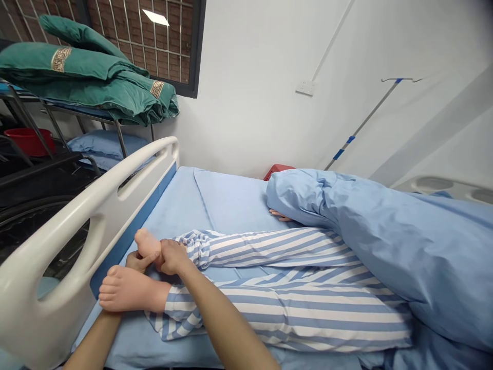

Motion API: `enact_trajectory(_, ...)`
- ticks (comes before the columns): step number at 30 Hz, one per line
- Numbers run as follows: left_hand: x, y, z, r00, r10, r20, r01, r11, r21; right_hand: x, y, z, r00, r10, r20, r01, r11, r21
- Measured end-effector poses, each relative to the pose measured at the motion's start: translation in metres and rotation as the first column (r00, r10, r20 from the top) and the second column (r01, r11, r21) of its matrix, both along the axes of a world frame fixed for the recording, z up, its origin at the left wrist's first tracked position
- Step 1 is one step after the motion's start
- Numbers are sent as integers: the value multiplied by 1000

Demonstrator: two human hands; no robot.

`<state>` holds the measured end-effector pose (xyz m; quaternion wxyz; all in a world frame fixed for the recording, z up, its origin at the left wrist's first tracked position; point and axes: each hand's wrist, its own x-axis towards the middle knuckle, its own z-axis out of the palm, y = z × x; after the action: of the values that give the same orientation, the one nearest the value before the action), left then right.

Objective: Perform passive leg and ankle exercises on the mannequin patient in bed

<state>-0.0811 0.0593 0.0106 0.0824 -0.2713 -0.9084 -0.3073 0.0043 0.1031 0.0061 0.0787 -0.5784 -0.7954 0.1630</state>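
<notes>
A figure in blue-and-white striped trousers [269, 246] lies on the bed, its smooth feet looking like a mannequin's. My left hand [139, 262] reaches past the near foot [129, 289] and grips the far foot [145, 241], thumb across it. Closed around the same foot at the ankle is my right hand [173, 256], with the bunched trouser cuff [198, 246] just beside it. The near foot rests sideways by my left forearm, toes toward the footboard. Some fingers of both hands are hidden behind the far foot.
A white footboard [88, 205] rises at the left. A blue quilt [385, 231] covers the figure's upper part, with a hand [280, 215] showing under its edge. Behind stand an IV pole [365, 121] and a red object [277, 168]. A wheelchair [42, 185] and green bedding [88, 72] are beyond.
</notes>
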Motion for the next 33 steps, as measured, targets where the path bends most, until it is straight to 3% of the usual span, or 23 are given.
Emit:
enact_trajectory(6, 4, -3, -2, 1000, -16, 1, 16, 995, 94, 0, -2, 4, 1000, -13, -9, 13, 1000, -13)
enact_trajectory(12, 3, -4, 0, 999, -20, 35, 17, 996, 88, -1, -3, 5, 1000, -8, -13, 8, 1000, 3)
enact_trajectory(22, -1, 2, -8, 993, -52, 107, 25, 971, 239, -1, 2, -5, 1000, 2, -4, -2, 1000, 22)
enact_trajectory(33, 2, -2, -1, 996, -47, 81, 31, 980, 196, -1, -2, 2, 1000, -22, -17, 22, 1000, 11)
